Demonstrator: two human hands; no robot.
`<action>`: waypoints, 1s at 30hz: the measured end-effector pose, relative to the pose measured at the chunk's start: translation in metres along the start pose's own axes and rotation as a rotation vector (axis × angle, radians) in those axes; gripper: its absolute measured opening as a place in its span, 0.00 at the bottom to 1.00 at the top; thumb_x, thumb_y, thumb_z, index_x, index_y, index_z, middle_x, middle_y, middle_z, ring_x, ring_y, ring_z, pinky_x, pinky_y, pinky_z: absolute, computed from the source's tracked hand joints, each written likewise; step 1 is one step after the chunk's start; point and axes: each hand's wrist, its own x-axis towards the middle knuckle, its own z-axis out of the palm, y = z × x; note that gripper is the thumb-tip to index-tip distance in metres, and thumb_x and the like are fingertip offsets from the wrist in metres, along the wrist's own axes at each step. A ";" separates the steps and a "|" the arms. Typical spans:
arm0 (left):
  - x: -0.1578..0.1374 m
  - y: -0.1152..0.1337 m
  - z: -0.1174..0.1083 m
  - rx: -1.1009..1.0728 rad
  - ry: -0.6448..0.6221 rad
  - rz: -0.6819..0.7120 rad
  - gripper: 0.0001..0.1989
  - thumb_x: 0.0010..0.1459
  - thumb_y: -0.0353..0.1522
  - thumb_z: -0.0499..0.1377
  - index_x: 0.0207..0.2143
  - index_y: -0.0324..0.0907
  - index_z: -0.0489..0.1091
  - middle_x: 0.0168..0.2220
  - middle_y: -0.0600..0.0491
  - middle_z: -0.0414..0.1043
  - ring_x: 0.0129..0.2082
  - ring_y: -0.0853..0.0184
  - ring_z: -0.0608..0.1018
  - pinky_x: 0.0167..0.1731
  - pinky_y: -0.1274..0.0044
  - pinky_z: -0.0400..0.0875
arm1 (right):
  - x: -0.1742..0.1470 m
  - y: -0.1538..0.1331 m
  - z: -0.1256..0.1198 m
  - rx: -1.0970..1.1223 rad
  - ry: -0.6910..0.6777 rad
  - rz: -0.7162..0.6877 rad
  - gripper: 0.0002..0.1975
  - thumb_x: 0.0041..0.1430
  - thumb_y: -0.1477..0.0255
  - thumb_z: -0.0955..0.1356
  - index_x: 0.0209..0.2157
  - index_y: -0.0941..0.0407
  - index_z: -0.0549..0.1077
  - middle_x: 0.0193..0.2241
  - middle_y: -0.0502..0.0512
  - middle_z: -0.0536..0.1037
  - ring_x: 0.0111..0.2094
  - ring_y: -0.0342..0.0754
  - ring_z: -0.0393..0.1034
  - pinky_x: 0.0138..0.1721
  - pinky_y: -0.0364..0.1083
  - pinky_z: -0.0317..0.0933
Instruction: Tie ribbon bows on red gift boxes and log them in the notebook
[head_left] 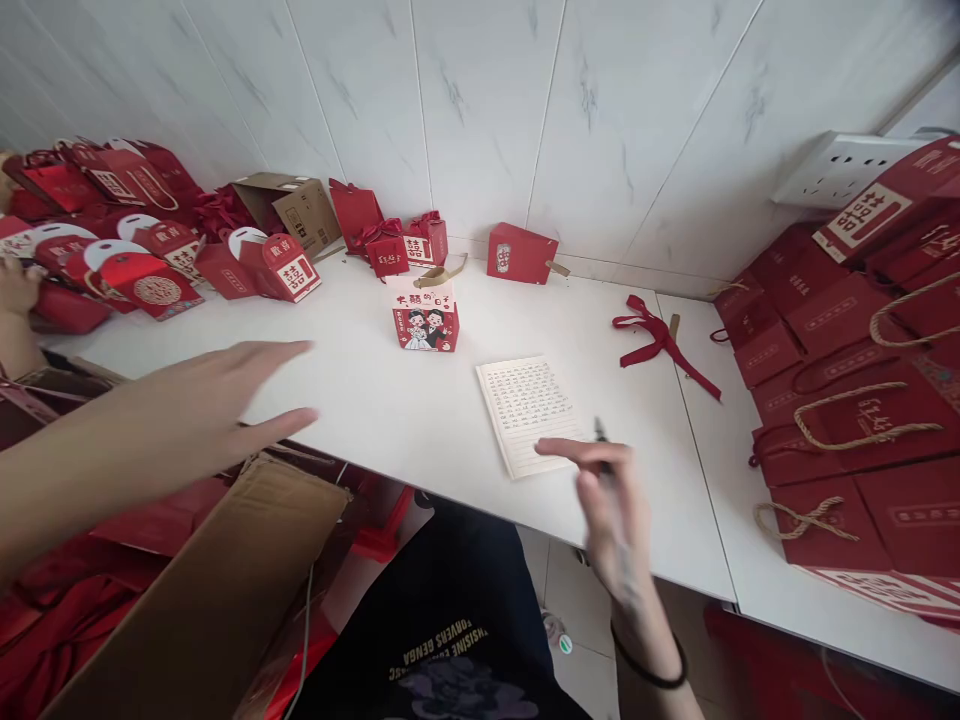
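My left hand (247, 385) is held out over the table's left part, fingers stretched and thumb apart, with nothing in it. My right hand (619, 500), slightly blurred, has a dark pen (601, 432) between its fingers. Its index finger points over the lower part of an open notebook (525, 415). Handwritten lines fill the upper part of that page. Beyond the notebook, to the left, stands a small red gift box (426, 328) with a cartoon couple on its front and a pale top with a strap.
Red gift boxes crowd the far left (289, 270), near another person's hand (21, 290). Red bags with rope handles (840, 400) are stacked at right. A red ribbon (660, 340) lies before them. A cardboard box (217, 580) stands below the table's left edge.
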 end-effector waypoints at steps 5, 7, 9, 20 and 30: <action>0.098 0.103 0.042 -0.086 -0.394 0.314 0.28 0.49 0.44 0.57 0.52 0.44 0.67 0.52 0.47 0.68 0.49 0.53 0.71 0.49 0.68 0.62 | 0.009 0.059 0.038 -0.221 -0.184 -0.083 0.09 0.67 0.67 0.58 0.42 0.57 0.63 0.45 0.64 0.71 0.49 0.57 0.64 0.47 0.59 0.62; 0.133 0.127 0.083 -0.122 -0.417 0.426 0.21 0.50 0.39 0.58 0.46 0.41 0.71 0.44 0.45 0.72 0.44 0.55 0.74 0.45 0.70 0.65 | 0.000 0.063 0.047 -0.319 -0.168 -0.166 0.08 0.66 0.71 0.57 0.43 0.58 0.63 0.44 0.65 0.71 0.51 0.58 0.62 0.47 0.61 0.61; 0.157 0.146 0.122 -0.272 -0.291 0.495 0.16 0.52 0.35 0.56 0.42 0.39 0.72 0.42 0.46 0.72 0.44 0.58 0.73 0.45 0.71 0.65 | -0.011 0.056 0.053 -0.378 -0.175 -0.202 0.08 0.66 0.73 0.57 0.44 0.59 0.63 0.44 0.66 0.71 0.52 0.58 0.62 0.46 0.61 0.62; 0.163 0.179 0.194 -0.700 0.059 0.446 0.09 0.57 0.29 0.51 0.29 0.40 0.70 0.29 0.53 0.70 0.33 0.67 0.68 0.41 0.73 0.62 | 0.003 0.052 0.023 0.088 0.102 0.106 0.26 0.67 0.51 0.51 0.41 0.55 0.67 0.32 0.54 0.71 0.34 0.48 0.67 0.35 0.48 0.65; 0.167 0.181 0.198 -0.609 0.019 0.478 0.08 0.57 0.28 0.52 0.28 0.39 0.69 0.27 0.53 0.69 0.31 0.68 0.68 0.39 0.72 0.61 | 0.037 0.074 0.030 -0.063 0.257 0.391 0.12 0.57 0.65 0.69 0.28 0.56 0.64 0.20 0.47 0.68 0.22 0.43 0.63 0.23 0.41 0.57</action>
